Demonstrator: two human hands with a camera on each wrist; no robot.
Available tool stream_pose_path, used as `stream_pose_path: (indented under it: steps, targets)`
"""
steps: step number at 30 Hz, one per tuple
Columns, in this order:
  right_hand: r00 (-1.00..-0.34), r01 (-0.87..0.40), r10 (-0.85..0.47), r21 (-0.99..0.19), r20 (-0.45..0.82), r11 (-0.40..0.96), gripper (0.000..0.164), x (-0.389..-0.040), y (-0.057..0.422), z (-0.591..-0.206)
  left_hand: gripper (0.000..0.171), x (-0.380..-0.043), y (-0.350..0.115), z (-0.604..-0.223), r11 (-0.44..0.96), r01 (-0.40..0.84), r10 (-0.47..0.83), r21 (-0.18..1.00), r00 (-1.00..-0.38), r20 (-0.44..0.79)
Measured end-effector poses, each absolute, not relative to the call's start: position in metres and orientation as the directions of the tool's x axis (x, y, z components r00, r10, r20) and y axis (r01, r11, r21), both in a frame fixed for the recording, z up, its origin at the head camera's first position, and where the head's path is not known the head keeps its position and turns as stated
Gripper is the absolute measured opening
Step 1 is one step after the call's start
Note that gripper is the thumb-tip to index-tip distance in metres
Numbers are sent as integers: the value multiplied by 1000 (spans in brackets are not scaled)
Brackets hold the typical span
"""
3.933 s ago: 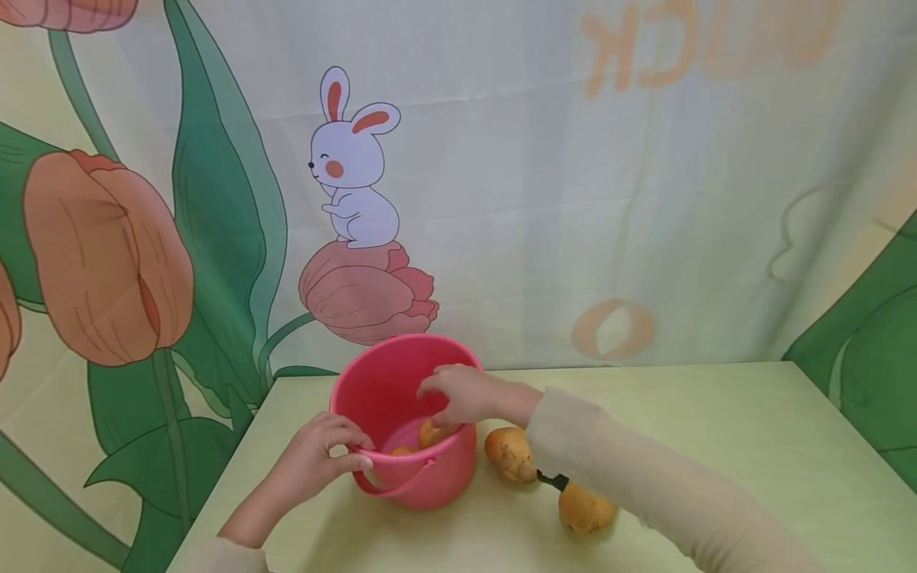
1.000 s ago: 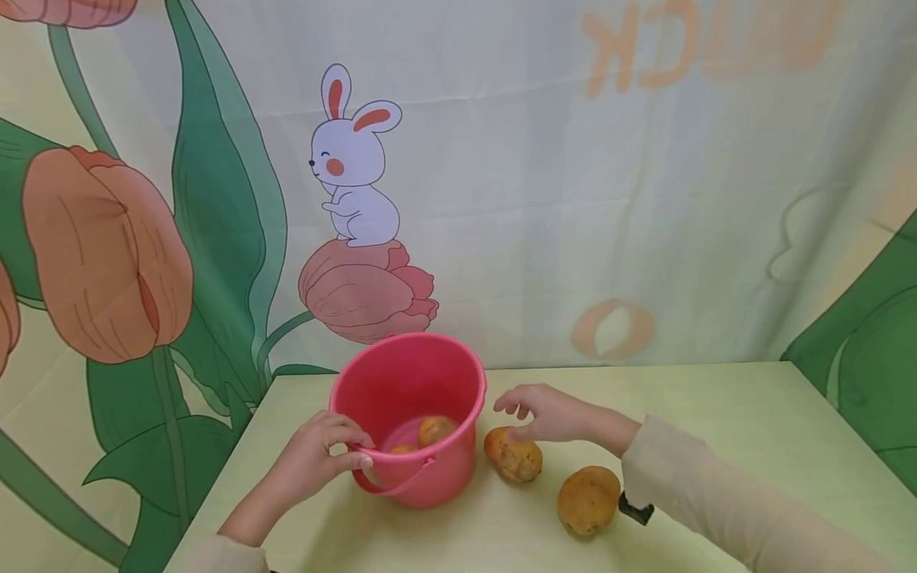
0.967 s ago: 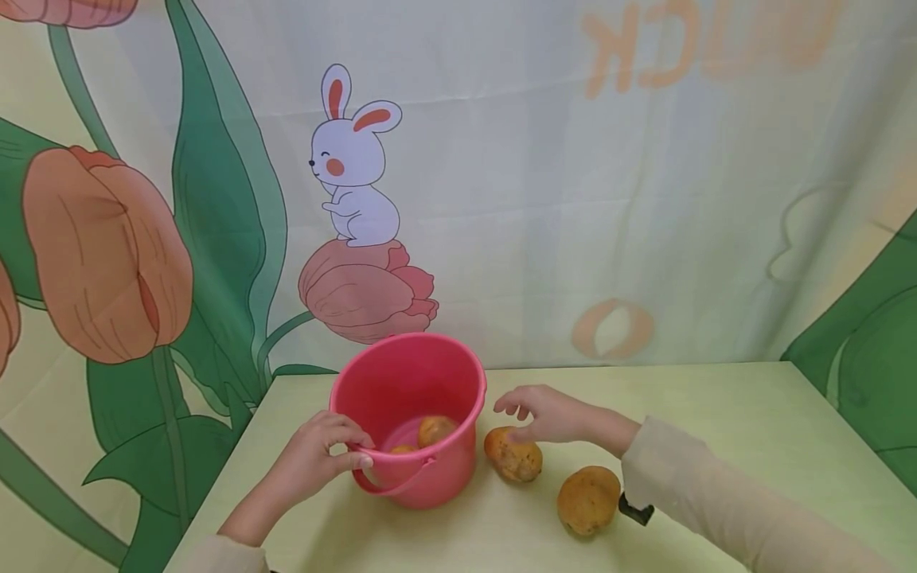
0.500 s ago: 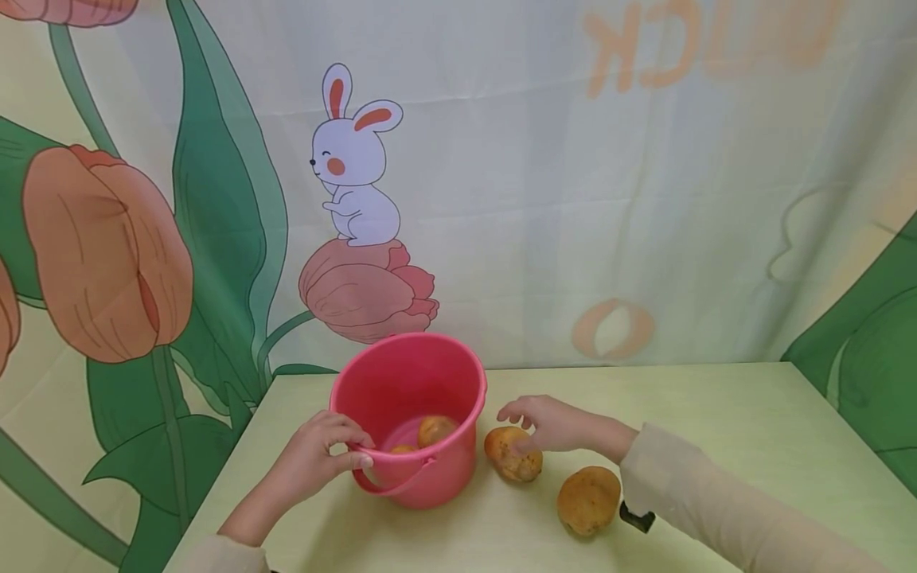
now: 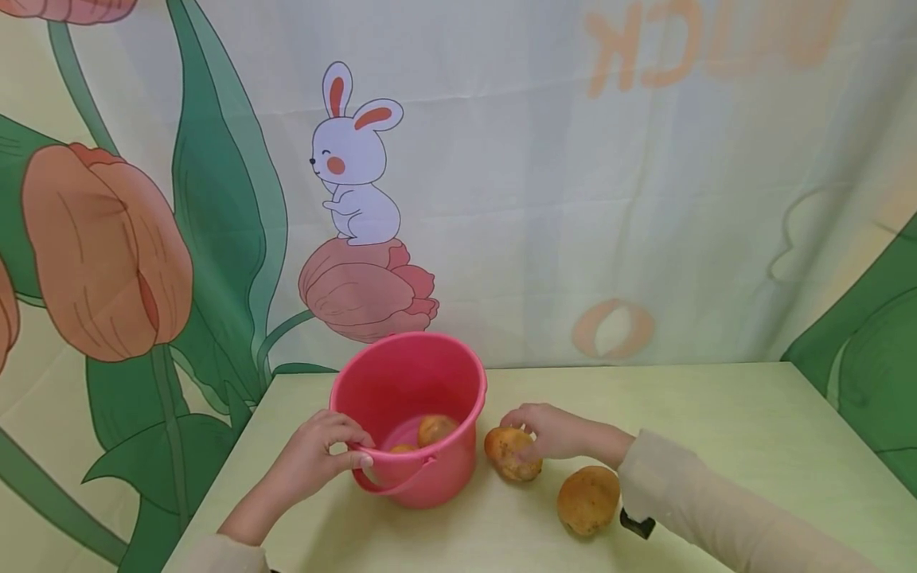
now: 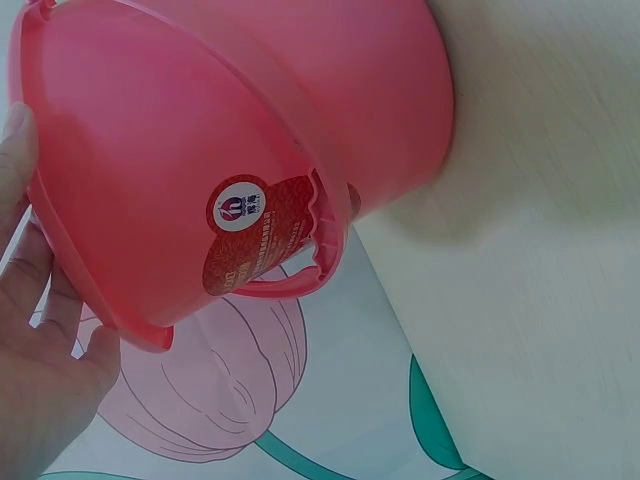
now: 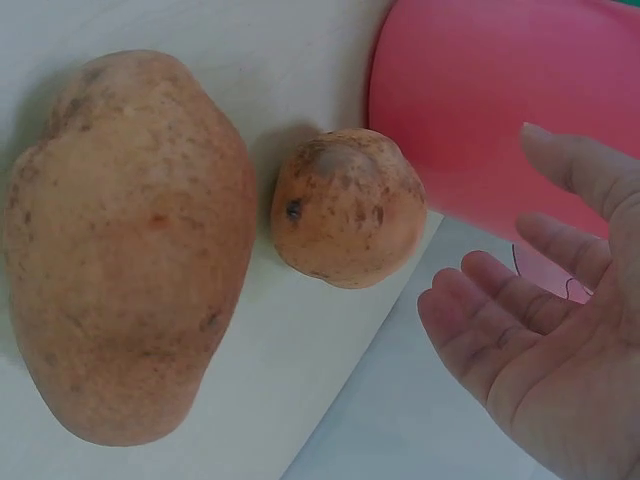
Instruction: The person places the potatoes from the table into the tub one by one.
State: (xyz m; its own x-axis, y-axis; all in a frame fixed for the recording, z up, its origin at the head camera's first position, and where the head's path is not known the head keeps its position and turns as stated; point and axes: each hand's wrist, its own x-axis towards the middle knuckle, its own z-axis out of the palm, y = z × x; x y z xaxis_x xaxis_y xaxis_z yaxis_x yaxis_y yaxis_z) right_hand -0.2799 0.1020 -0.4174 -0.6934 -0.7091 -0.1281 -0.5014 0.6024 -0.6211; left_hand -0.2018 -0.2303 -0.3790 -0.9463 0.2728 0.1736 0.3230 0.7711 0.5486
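Observation:
A pink bucket (image 5: 447, 477) stands on the table, and my left hand (image 5: 322, 442) pinches its near-left rim between thumb and fingers. The left wrist view shows the bucket's wall (image 6: 130, 150) with a red label. Inside lie a potato (image 5: 435, 430) and part of another potato (image 5: 403, 449), mostly hidden behind the rim. My right hand (image 5: 557, 431) is low over the potato (image 5: 505, 454) just right of the bucket. In the right wrist view its fingers (image 7: 480, 335) are spread and loosely bent beside that potato (image 7: 350, 215), with a gap between. Another potato (image 5: 588, 500) lies nearer me.
The pale green tabletop (image 5: 716, 430) meets a hanging cloth (image 5: 516, 199) printed with tulips and a rabbit, close behind the bucket. The bucket's handle (image 5: 397, 487) hangs down on its near side. A dark strap (image 5: 637, 523) shows under the right sleeve.
My right hand has come out of the bucket, moved right, and lowered toward the potato beside it. The left hand has stayed on the rim.

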Motion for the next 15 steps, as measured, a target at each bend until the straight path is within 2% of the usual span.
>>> stream_pose_path:
  steps: [7,15]
  targets:
    - [-706,-489,-697,-623,-128,610,41,-280,103,-421,12,-201,-230,-377,771,328,280,546,-945,172]
    - [-738,-416,-650,-633,-185,653,47,-280,102,-426,11,-201,-230,-377,763,354,298,541,-935,190]
